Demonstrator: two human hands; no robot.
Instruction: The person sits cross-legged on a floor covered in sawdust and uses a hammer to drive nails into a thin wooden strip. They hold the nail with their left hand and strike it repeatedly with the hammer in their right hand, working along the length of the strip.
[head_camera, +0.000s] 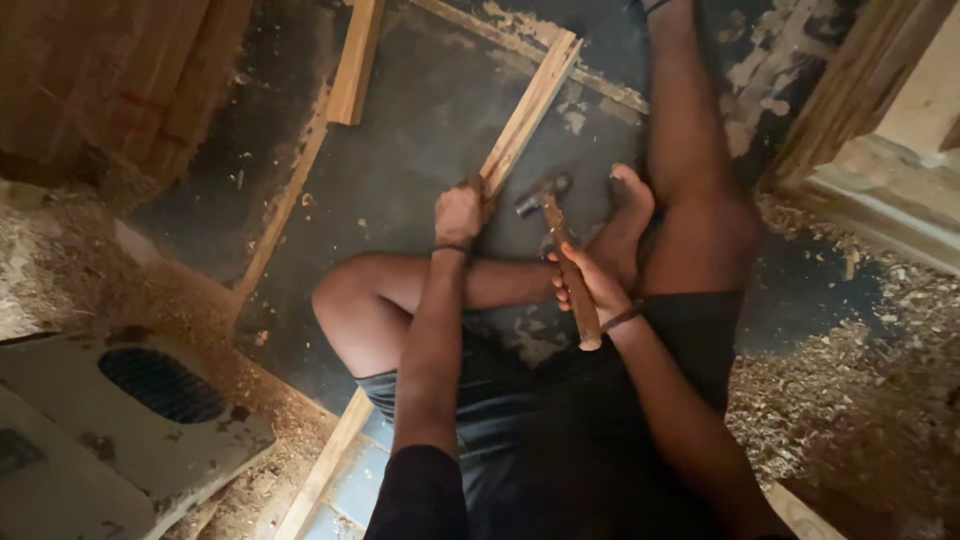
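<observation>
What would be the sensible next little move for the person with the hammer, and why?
Probably a short swing of the hammer down toward the end of the wooden strip. The left hand pins that strip end on the floor, and the right hand grips the hammer's wooden handle with its head raised just beside the spot. No nail is visible.

The person wears a black short-sleeved top, dark shorts, and a thin dark band on each wrist (451, 249); forearms, legs and feet (627, 205) are bare.
</observation>
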